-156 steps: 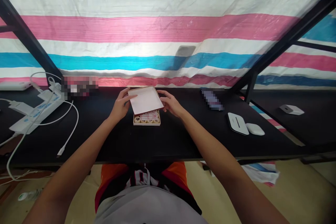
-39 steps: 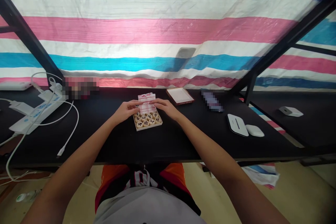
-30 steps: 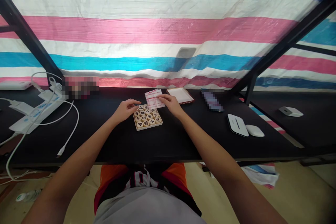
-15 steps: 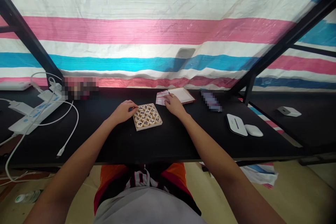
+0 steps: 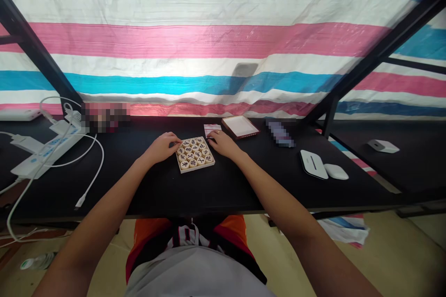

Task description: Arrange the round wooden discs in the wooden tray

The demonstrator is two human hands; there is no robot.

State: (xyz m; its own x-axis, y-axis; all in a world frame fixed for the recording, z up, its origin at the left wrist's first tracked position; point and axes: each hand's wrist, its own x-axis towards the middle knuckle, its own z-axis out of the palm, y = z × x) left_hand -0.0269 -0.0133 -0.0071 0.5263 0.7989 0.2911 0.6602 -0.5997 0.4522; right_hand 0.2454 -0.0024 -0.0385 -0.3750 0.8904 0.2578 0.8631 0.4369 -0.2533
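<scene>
A shallow box of round Chinese chess pieces (image 5: 195, 154) lies flat on the black table, with characters facing up in rows. My left hand (image 5: 165, 145) has its fingers closed at the far left corner of that box, covering the corner piece. Just beyond the box's far right corner, my right hand (image 5: 222, 141) is bent over a folded paper sheet (image 5: 211, 127) with pink lines. Its fingers are on the near edge of the paper and hide part of it. An open box lid (image 5: 241, 126), white inside with a reddish rim, rests behind my right hand.
On the left are a power strip (image 5: 52, 148) and a loose white cable (image 5: 99, 167). A blurred phone-like object (image 5: 279, 133), a white flat device (image 5: 313, 165) and a white rounded case (image 5: 336, 171) lie to the right. Striped sheeting (image 5: 195, 41) hangs behind the table.
My right hand has moved left and slightly nearer, away from the lid, and the paper has shifted a little left. My left hand and the box of pieces stay in place.
</scene>
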